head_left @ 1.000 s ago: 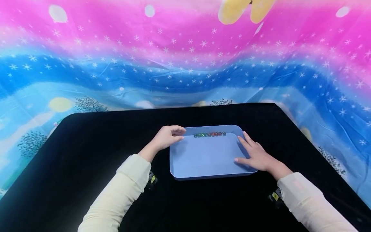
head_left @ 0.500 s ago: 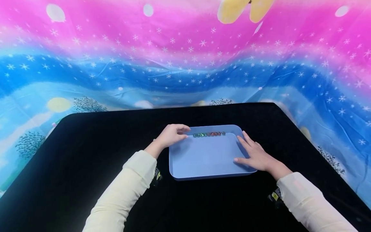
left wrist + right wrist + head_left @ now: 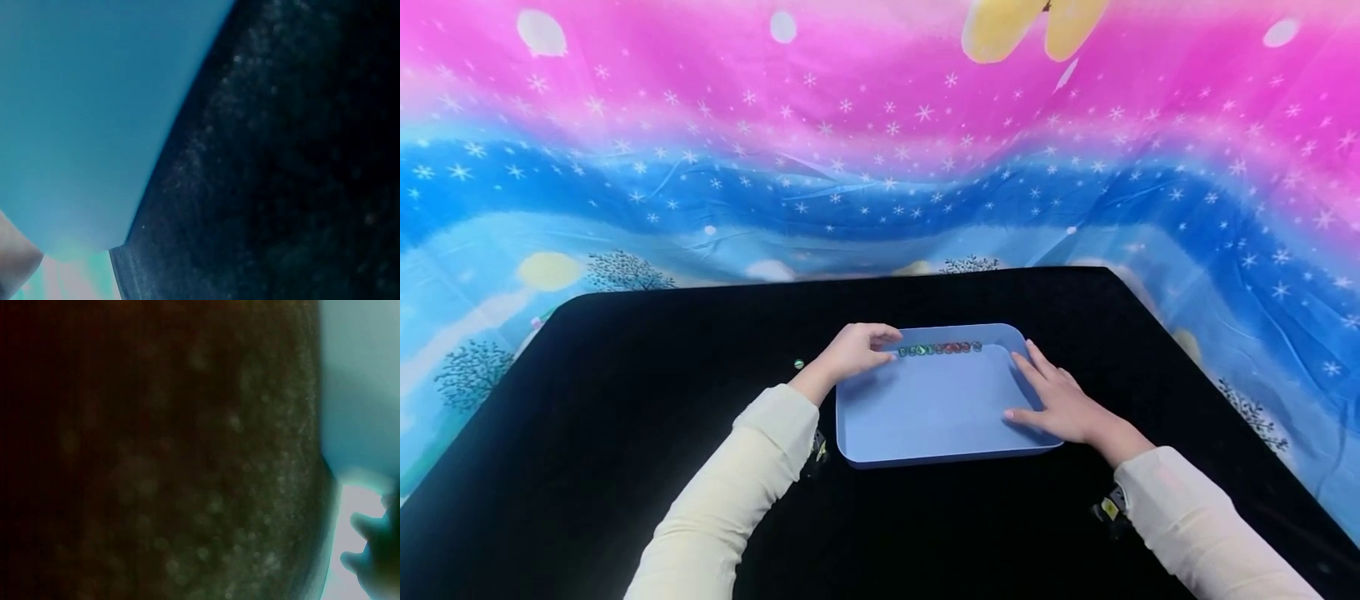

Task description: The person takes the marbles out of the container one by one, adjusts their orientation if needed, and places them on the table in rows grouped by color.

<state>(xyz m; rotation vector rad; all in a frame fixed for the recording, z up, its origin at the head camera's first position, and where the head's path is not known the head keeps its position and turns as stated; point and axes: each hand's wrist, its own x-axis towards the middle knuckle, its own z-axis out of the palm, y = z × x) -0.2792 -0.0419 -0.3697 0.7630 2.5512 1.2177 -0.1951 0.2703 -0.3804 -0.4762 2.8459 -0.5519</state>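
A blue rectangular tray (image 3: 925, 417) lies on a black-covered table. Along its far inner wall runs a row of several glass marbles (image 3: 940, 348), green at the left and red towards the right. My left hand (image 3: 857, 348) reaches over the tray's left far corner, its fingertips close to the row's left end. Its thumb and fingers are apart, and nothing shows between them. With spread fingers my right hand (image 3: 1060, 400) rests across the tray's right rim, thumb over the inside. The left wrist view shows mostly the tray's side (image 3: 112, 125).
One green marble (image 3: 798, 364) lies on the black cloth (image 3: 662, 417) left of the tray, close beside my left wrist. A printed curtain (image 3: 880, 183) hangs behind the table's far edge.
My left hand has moved right, over the tray towards the marble row. The loose green marble at its wrist has come into view. My right hand has stayed on the rim.
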